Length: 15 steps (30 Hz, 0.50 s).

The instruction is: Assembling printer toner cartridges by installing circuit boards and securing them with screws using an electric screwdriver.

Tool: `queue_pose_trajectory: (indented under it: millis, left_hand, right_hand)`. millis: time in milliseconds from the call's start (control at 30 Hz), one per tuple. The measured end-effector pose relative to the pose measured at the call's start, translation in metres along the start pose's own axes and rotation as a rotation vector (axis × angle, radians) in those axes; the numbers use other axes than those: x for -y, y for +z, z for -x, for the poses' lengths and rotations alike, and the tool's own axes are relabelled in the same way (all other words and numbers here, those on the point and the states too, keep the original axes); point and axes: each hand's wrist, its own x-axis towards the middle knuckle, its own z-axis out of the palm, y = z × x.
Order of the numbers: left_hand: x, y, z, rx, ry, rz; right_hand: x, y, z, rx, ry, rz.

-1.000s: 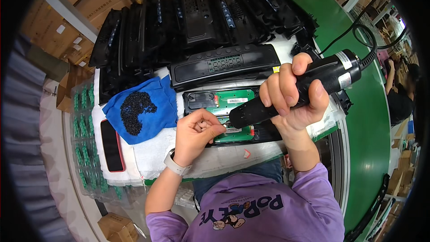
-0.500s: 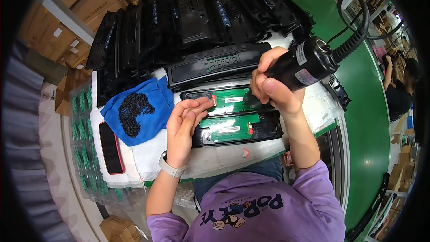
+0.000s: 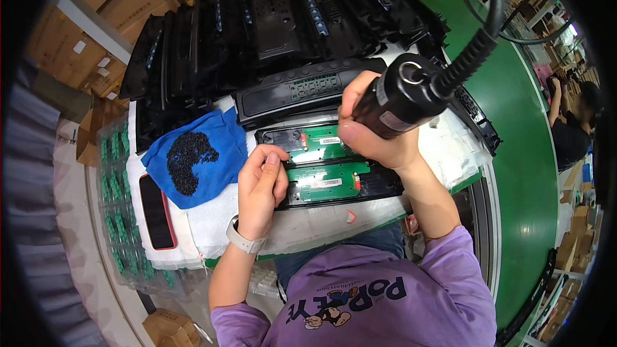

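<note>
My right hand [image 3: 384,146] grips a black corded electric screwdriver [image 3: 403,90], held over the right part of two long black panels. Its tip is hidden behind the hand. In the farther panel [image 3: 273,137] lies a green circuit board [image 3: 313,150] with a white label. A similar green circuit board [image 3: 340,175] sits in the nearer panel [image 3: 379,184]. My left hand [image 3: 258,186] is closed at the panels' left end, thumb against curled fingers; anything between them is too small to make out. Left of it, a blue cloth [image 3: 228,138] bears a heap of small black screws [image 3: 182,166].
Beyond the boards lies a black housing [image 3: 263,104] with a digit display. Several black plastic housings [image 3: 273,13] are piled at the back. A phone [image 3: 157,212] lies at the left. A thick cable [image 3: 472,58] rises from the screwdriver. Another person [image 3: 572,132] is far right.
My right hand and the screwdriver have moved left, and the screwdriver stands more upright. The left hand's fingers have curled in from their stretched position over the farther board.
</note>
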Motion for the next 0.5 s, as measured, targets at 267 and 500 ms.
queue_pose_trajectory:
  millis: [267, 500]
  left_hand:
    - [0.007, -0.002, -0.002, 0.056, 0.086, 0.121]
    - [0.005, 0.001, -0.002, 0.171, 0.010, 0.053]
  right_hand:
    - [0.001, -0.003, 0.002, 0.024, 0.000, -0.058]
    - [0.003, -0.015, 0.001, 0.139, -0.214, -0.728]
